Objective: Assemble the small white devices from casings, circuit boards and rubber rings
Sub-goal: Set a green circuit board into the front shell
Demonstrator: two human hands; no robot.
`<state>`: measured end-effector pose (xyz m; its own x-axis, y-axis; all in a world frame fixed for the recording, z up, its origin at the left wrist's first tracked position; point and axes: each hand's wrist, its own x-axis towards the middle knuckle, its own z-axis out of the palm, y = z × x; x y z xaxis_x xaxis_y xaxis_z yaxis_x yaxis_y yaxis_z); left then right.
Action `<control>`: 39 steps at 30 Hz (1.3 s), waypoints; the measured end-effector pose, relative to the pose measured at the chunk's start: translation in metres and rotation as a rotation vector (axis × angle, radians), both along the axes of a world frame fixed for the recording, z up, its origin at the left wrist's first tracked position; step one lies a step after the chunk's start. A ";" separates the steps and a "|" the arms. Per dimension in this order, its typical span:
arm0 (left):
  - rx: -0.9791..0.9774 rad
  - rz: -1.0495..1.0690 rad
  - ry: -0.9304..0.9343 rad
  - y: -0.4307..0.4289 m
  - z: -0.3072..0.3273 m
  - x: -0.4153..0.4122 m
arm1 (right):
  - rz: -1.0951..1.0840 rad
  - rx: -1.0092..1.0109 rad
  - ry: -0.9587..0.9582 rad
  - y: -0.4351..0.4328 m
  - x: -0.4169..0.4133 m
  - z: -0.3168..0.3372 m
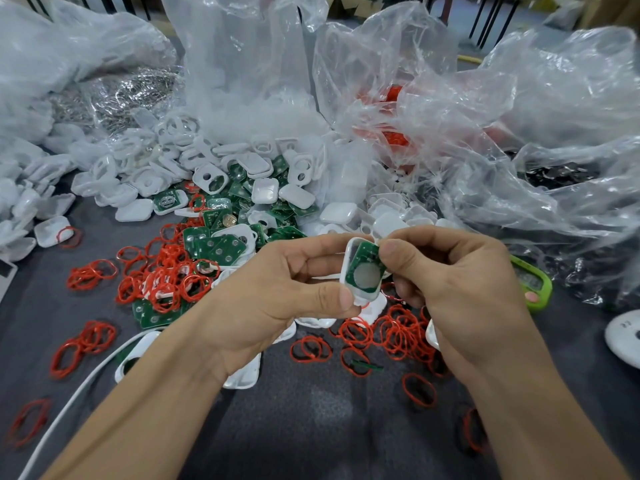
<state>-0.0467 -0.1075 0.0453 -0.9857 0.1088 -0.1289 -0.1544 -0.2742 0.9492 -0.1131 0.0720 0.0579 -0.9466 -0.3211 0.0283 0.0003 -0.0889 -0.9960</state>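
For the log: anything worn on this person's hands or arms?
Nothing visible. The left hand and right hand are bare, no gloves or rings. Both forearms are bare to the frame's edge: no sleeves, watch or wristband. Fingernails are short and unpainted.

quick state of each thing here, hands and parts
casing: open side toward camera, held off the table
circuit board: partly in the casing, looks tilted
left hand: grips the casing
right hand: pinches the circuit board
rubber rings: loose, scattered on the table
plastic bags: open, crumpled
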 end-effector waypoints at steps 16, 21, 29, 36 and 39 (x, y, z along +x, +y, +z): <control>0.047 -0.029 -0.014 -0.001 -0.001 0.001 | -0.154 0.312 0.385 -0.001 0.006 -0.001; 0.053 -0.030 -0.009 -0.001 -0.002 0.001 | -0.163 0.341 0.415 -0.002 0.009 0.001; 0.036 -0.037 0.013 0.000 -0.004 0.001 | -0.192 0.368 0.479 -0.004 0.012 -0.001; -0.014 -0.060 0.031 -0.002 -0.006 -0.001 | -0.214 0.391 0.544 -0.007 0.014 -0.004; -0.010 -0.026 0.020 -0.001 -0.006 0.000 | -0.227 0.410 0.560 -0.009 0.014 -0.005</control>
